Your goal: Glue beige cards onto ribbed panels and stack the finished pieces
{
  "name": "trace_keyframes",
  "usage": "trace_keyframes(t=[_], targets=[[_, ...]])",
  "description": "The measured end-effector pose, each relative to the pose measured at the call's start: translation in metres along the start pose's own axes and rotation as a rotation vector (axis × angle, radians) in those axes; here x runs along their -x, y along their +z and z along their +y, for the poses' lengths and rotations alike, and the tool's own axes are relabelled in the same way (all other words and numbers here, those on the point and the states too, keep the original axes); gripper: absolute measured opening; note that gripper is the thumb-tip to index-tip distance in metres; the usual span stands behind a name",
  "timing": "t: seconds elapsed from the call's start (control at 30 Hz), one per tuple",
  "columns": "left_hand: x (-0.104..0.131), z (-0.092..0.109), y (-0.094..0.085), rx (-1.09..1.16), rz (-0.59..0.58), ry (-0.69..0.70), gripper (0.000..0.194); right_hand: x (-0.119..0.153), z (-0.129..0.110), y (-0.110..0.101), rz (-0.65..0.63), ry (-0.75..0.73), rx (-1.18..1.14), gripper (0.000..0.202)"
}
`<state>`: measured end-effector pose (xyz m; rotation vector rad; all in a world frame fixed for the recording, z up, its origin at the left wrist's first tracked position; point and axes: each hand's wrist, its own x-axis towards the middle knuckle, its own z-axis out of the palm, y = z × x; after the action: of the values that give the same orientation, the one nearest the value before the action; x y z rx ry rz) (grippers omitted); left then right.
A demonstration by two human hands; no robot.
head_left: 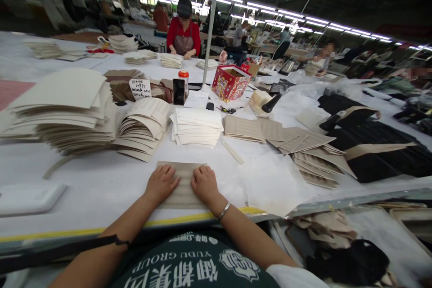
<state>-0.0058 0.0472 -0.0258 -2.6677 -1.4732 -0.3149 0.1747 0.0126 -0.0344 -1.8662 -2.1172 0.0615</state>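
A beige panel (pixel 184 189) lies flat on the white table in front of me, near the yellow-striped edge. My left hand (pixel 162 183) rests on its left side, fingers laid over the surface and thumb pointing inward. On the opposite side my right hand (pixel 205 184) presses down in the same way, with a silver bracelet at the wrist. Neither hand is gripping anything. Just beyond the panel sits a stack of white sheets (pixel 197 126). Beige panels (pixel 245 127) are piled to its right, and a fanned stack of pale curved pieces (pixel 145 123) stands to its left.
A taller stack of pale pieces (pixel 67 103) rises at the left. Farther back are a phone (pixel 178 91), a red patterned box (pixel 230 83) and a metal pole (pixel 212 22). Black material (pixel 388 144) lies at right. A person in red (pixel 184 36) works across the table.
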Motion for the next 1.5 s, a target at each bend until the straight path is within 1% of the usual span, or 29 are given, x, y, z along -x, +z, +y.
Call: trace_keyframes(t=[0.1,0.13,0.17,0.2,0.27,0.33,0.37,0.43,0.5,0.6,0.73,0.83,0.9,1.03,1.13,1.2,1.3,1.4,1.47,1.5], targets=[[0.002,-0.013,-0.006,-0.076,0.001,-0.153,0.032,-0.004,0.005,-0.004,-0.004,0.030,0.007,0.009],[0.002,-0.014,-0.006,-0.086,0.007,-0.183,0.031,-0.005,0.005,-0.004,-0.008,0.025,-0.004,0.009],[0.001,-0.014,-0.005,-0.076,0.025,-0.184,0.029,-0.007,0.004,-0.004,-0.008,0.011,-0.022,0.009],[0.000,-0.012,-0.003,-0.044,0.049,-0.152,0.027,-0.008,0.002,-0.004,-0.002,-0.013,-0.045,0.010],[-0.003,-0.005,0.004,0.056,0.091,-0.018,0.025,-0.010,-0.004,-0.001,0.019,-0.072,-0.097,0.017],[-0.007,0.004,0.013,0.142,0.094,0.095,0.027,-0.012,-0.010,0.003,0.024,-0.104,-0.127,0.021],[-0.009,0.007,0.017,0.164,0.082,0.111,0.027,-0.013,-0.013,0.004,0.017,-0.106,-0.127,0.021],[-0.013,0.010,0.021,0.178,0.058,0.098,0.026,-0.016,-0.016,0.006,-0.002,-0.091,-0.106,0.018],[-0.016,0.008,0.021,0.172,0.047,0.079,0.025,-0.019,-0.016,0.006,-0.015,-0.072,-0.074,0.015],[-0.015,0.000,0.018,0.141,0.055,0.061,0.024,-0.022,-0.011,0.004,-0.018,-0.037,-0.027,0.012],[-0.006,-0.016,0.014,0.131,0.097,0.049,0.027,-0.020,0.003,0.001,0.010,-0.022,0.011,0.009],[0.001,-0.025,0.015,0.114,0.103,0.043,0.030,-0.013,0.018,0.001,0.024,-0.049,0.037,0.007],[0.003,-0.027,0.017,0.072,0.086,0.026,0.033,-0.007,0.026,0.001,0.024,-0.085,0.072,0.016],[0.004,-0.022,0.016,-0.032,0.049,-0.063,0.037,0.003,0.032,0.002,0.039,-0.136,0.153,0.035],[0.005,-0.014,0.009,-0.068,0.047,-0.099,0.035,0.013,0.028,0.000,0.021,-0.144,0.206,0.040],[0.006,-0.008,0.004,-0.086,0.054,-0.104,0.035,0.025,0.024,0.000,-0.009,-0.176,0.229,0.041],[0.004,-0.001,-0.002,-0.099,0.062,-0.114,0.036,0.050,0.016,0.000,-0.045,-0.238,0.227,0.040],[0.003,0.001,-0.003,-0.090,0.043,-0.133,0.039,0.074,0.010,-0.007,-0.069,-0.271,0.210,0.038],[0.005,-0.001,-0.002,-0.076,0.002,-0.148,0.041,0.078,0.012,-0.018,-0.113,-0.286,0.185,0.029],[0.007,-0.002,-0.001,-0.065,-0.031,-0.155,0.042,0.074,0.016,-0.025,-0.137,-0.275,0.177,0.024]])
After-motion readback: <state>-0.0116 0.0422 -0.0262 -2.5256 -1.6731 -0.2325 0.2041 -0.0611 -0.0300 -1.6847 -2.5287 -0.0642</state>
